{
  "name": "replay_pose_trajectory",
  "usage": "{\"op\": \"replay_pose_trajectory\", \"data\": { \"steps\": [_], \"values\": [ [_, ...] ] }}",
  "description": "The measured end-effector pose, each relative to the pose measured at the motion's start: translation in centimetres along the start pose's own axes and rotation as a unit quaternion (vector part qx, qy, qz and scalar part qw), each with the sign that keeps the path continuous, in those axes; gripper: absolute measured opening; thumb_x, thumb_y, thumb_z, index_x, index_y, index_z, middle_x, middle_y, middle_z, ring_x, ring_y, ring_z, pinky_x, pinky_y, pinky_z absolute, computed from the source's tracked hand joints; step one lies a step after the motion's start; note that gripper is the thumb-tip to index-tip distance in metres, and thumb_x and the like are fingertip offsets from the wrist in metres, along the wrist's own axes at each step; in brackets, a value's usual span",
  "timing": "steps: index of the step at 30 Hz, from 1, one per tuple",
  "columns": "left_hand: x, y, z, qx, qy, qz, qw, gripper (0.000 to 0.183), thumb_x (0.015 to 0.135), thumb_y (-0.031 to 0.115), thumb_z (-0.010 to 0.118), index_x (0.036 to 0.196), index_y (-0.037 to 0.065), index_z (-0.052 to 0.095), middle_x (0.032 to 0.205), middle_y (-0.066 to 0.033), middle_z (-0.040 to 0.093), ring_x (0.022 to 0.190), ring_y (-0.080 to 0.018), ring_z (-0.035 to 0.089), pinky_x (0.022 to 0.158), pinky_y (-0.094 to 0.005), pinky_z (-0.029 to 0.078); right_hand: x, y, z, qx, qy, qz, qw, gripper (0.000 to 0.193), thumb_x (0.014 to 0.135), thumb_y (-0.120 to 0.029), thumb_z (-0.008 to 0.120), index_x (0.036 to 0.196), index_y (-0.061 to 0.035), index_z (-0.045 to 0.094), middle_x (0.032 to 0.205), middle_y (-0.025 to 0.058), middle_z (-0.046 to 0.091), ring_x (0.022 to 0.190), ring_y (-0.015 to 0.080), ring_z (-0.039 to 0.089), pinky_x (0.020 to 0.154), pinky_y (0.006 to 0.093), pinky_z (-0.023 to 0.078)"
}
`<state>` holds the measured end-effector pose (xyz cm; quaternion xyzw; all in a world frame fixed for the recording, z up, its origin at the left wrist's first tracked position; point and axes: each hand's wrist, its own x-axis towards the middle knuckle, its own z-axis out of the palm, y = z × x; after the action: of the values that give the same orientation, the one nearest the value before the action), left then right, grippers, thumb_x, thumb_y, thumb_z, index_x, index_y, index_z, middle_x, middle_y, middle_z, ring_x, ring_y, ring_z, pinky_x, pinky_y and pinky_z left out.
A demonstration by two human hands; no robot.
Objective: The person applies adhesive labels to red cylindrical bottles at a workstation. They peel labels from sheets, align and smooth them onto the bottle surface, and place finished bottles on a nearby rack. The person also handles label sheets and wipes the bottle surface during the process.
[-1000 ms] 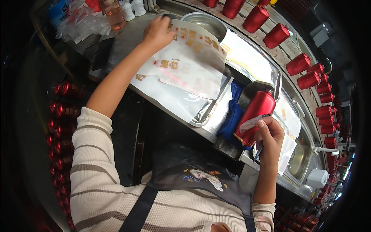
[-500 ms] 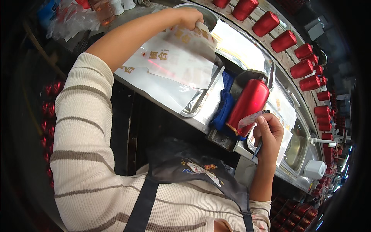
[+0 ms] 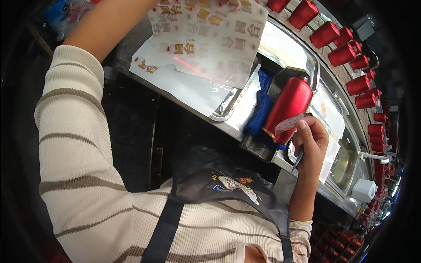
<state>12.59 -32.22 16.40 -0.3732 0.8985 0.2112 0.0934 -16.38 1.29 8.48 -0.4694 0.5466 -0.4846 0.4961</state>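
My left hand is out of the picture; only its forearm (image 3: 107, 26) shows, reaching past the top edge. Near it, a large translucent sheet with gold printed characters (image 3: 210, 52) is raised over another white sheet (image 3: 175, 83) on the counter. My right hand (image 3: 312, 142) is closed, pinching a small translucent film strip (image 3: 287, 124) between thumb and fingers. A thin blue tool (image 3: 299, 158) sticks out below the same fingers. Just behind the strip lies a glossy red bottle (image 3: 290, 103), on its side in a dark rest, with a blue cloth (image 3: 263, 105) beside it.
A metal tray (image 3: 226, 115) sits under the sheets. To the right are a sink (image 3: 344, 164), a white tap (image 3: 372, 157) and a white plastic container (image 3: 364, 190). Several red bottles (image 3: 324, 35) stand along the far rail.
My left hand has moved up and out of view, and the printed sheet has shifted upward. The right hand keeps its pinch on the film strip. The whole view has shifted slightly.
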Motion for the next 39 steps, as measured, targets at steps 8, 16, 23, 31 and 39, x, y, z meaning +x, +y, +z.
{"op": "replay_pose_trajectory", "data": {
  "steps": [8, 16, 23, 31, 39],
  "values": [
    [-2.9, 1.9, -5.6, -0.183, 0.038, -0.257, 0.948, 0.030, 0.078, 0.006, 0.076, 0.107, 0.013, 0.072, 0.095, -0.0082, 0.072, 0.077, -0.0247, 0.068, 0.064, -0.0417, 0.055, -1.2, -1.1, -0.2, 0.034, 0.005, 0.004, 0.999, 0.018, 0.095, -0.018, 0.066, 0.086, -0.0034, 0.062, 0.057, -0.0052, 0.046, 0.046, 0.0025, 0.037, 0.043, 0.0193, 0.025],
    [-9.8, -9.8, 6.4, -0.673, 0.267, -0.290, 0.626, 0.030, 0.086, -0.004, 0.062, 0.116, -0.002, 0.059, 0.101, -0.0175, 0.068, 0.090, -0.0296, 0.068, 0.084, -0.0456, 0.057, -3.0, -0.5, -1.8, 0.052, 0.027, -0.007, 0.998, 0.018, 0.094, -0.019, 0.068, 0.085, -0.0034, 0.063, 0.058, -0.0057, 0.046, 0.048, 0.0021, 0.038, 0.045, 0.0190, 0.025],
    [-18.1, -5.7, 21.5, -0.771, 0.392, -0.288, 0.411, 0.044, 0.092, -0.008, 0.051, 0.135, -0.003, 0.046, 0.130, -0.0235, 0.055, 0.120, -0.0418, 0.057, 0.104, -0.0614, 0.044, -2.2, 0.5, -0.9, 0.075, -0.042, -0.002, 0.996, 0.017, 0.093, -0.017, 0.067, 0.085, -0.0025, 0.064, 0.070, -0.0019, 0.059, 0.055, 0.0019, 0.040, 0.050, 0.0187, 0.029],
    [-16.5, 0.1, 25.3, -0.767, 0.434, -0.246, 0.405, 0.044, 0.092, -0.003, 0.052, 0.135, 0.000, 0.044, 0.131, -0.0202, 0.055, 0.116, -0.0373, 0.059, 0.089, -0.0543, 0.057, -1.4, 0.6, -0.9, 0.060, 0.019, -0.024, 0.998, 0.018, 0.096, -0.019, 0.064, 0.086, -0.0031, 0.061, 0.056, -0.0039, 0.046, 0.042, 0.0041, 0.039, 0.040, 0.0197, 0.027],
    [-16.6, 3.0, 22.9, -0.799, 0.409, -0.253, 0.361, 0.034, 0.091, 0.005, 0.061, 0.125, 0.000, 0.053, 0.122, -0.0160, 0.062, 0.115, -0.0320, 0.060, 0.097, -0.0448, 0.052, -0.5, -0.1, -4.2, -0.004, 0.084, -0.056, 0.995, 0.017, 0.096, -0.017, 0.063, 0.087, -0.0030, 0.063, 0.055, -0.0045, 0.045, 0.044, 0.0029, 0.038, 0.040, 0.0191, 0.025]
  ]
}}
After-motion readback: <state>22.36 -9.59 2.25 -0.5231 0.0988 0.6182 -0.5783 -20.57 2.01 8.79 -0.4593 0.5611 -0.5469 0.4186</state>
